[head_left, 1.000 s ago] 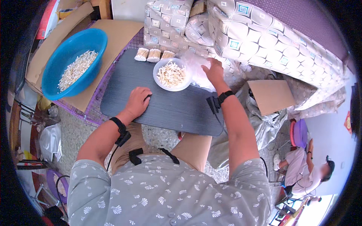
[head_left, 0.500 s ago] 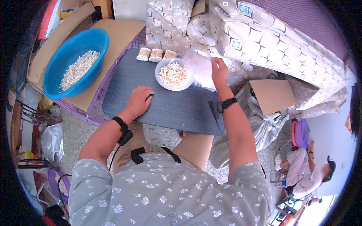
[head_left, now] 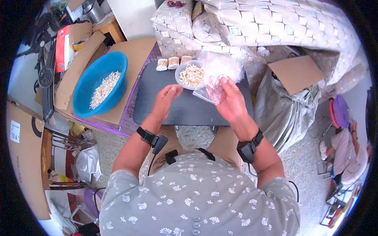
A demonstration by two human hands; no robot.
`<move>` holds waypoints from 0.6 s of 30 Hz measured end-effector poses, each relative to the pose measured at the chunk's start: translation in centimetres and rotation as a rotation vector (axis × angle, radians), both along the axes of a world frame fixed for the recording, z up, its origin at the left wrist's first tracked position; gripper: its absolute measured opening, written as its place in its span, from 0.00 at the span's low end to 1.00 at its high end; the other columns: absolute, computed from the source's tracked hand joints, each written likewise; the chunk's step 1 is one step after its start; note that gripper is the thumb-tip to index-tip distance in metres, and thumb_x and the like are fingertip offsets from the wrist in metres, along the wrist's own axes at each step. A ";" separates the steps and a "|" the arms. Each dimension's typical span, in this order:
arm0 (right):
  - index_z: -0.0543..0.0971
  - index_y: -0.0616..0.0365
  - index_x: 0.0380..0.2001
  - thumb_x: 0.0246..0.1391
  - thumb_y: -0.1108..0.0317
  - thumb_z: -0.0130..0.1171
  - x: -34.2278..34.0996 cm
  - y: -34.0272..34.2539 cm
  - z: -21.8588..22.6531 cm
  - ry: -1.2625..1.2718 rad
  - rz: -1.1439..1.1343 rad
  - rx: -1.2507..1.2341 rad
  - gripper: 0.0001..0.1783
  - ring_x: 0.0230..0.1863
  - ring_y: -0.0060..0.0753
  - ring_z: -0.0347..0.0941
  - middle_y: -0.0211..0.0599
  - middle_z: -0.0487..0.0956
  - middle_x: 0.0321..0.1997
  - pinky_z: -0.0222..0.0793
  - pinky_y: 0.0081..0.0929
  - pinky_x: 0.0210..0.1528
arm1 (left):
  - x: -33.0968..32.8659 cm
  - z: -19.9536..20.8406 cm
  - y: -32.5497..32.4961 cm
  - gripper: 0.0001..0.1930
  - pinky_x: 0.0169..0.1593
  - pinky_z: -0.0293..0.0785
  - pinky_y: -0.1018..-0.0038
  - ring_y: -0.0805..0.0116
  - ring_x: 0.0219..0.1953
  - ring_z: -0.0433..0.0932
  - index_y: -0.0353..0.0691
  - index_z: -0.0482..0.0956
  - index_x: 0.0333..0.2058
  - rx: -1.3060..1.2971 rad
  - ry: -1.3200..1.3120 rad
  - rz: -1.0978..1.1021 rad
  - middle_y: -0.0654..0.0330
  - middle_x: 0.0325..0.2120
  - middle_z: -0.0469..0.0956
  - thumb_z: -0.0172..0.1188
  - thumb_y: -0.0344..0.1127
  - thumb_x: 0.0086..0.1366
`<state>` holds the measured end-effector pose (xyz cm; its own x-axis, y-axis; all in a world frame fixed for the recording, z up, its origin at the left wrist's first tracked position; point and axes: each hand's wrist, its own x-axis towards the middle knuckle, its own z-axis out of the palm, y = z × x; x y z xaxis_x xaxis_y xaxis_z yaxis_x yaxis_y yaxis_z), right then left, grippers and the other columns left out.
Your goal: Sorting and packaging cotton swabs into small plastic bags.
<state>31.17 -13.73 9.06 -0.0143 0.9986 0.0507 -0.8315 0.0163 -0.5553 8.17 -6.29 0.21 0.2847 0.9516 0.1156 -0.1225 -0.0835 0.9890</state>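
My right hand (head_left: 231, 99) pinches a clear plastic bag (head_left: 212, 91) between thumb and fingers, above the right part of the dark table (head_left: 193, 108). To its left, my left hand (head_left: 167, 97) hovers over the table, fingers loosely curled together and nothing visible in them. A white bowl (head_left: 179, 80) of loose cotton swabs stands just beyond, its right side partly covered by the bag. Several bundles of cotton swabs (head_left: 173, 62) line the far table edge. More clear plastic bags (head_left: 226, 65) lie behind and right of the bowl.
A large blue basin (head_left: 81, 103) of loose swabs rests on cardboard (head_left: 136, 53) at the left. Patterned fabric-covered furniture (head_left: 275, 29) borders the far side. Right of the table stands a grey sack (head_left: 287, 114) topped with cardboard (head_left: 298, 73). Another person (head_left: 346, 151) sits at far right.
My right hand has come back toward me from the bag pile with a clear bag in its grip. My left hand has lifted off the table. The view has shifted left.
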 end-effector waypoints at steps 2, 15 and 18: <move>0.71 0.59 0.44 0.63 0.68 0.48 -0.1 -0.9 -0.2 -0.036 0.087 0.072 0.10 0.47 0.33 0.75 0.36 0.76 0.46 0.72 0.37 0.51 | 2.2 5.7 -2.7 0.23 0.53 0.69 0.69 0.66 0.47 0.74 0.31 0.73 0.48 0.038 -0.036 -0.080 0.55 0.44 0.76 0.42 0.47 0.71; 0.73 0.59 0.39 0.62 0.69 0.49 -1.6 -5.6 0.4 -0.483 0.161 0.230 0.06 0.37 0.23 0.76 0.35 0.80 0.37 0.74 0.24 0.42 | 2.0 15.5 -8.2 0.14 0.38 0.68 0.80 0.80 0.30 0.71 0.36 0.79 0.37 0.107 0.163 -0.217 0.68 0.26 0.75 0.53 0.41 0.67; 0.74 0.62 0.37 0.62 0.69 0.50 -1.1 -5.8 0.7 -0.594 0.155 0.294 0.07 0.37 0.19 0.75 0.32 0.80 0.36 0.72 0.20 0.40 | 1.6 15.4 -7.8 0.08 0.34 0.68 0.82 0.82 0.28 0.70 0.36 0.78 0.34 0.227 0.300 -0.231 0.68 0.25 0.75 0.58 0.36 0.64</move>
<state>30.07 -19.51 9.80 -0.2651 0.9287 0.2592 -0.3915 0.1419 -0.9091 9.77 -14.14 15.64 0.5396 0.8192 0.1943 0.1266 -0.3071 0.9432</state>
